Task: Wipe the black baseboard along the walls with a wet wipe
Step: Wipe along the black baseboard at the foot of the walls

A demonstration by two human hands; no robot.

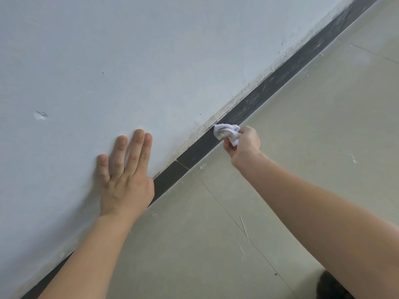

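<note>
The black baseboard (267, 85) runs diagonally from the lower left to the upper right, between the pale wall and the floor. My right hand (244, 145) grips a crumpled white wet wipe (226, 132) and holds it against the baseboard near the middle of the view. Beyond the wipe the baseboard looks dusty and scratched; on the near side it looks darker. My left hand (125, 173) lies flat on the wall with straight fingers, just above the baseboard, and holds nothing.
The pale grey wall (129, 61) fills the upper left, with a small chipped spot (41, 115). Beige floor tiles (302, 137) with white specks and scratches fill the lower right. A dark shape (330, 285) shows at the bottom edge.
</note>
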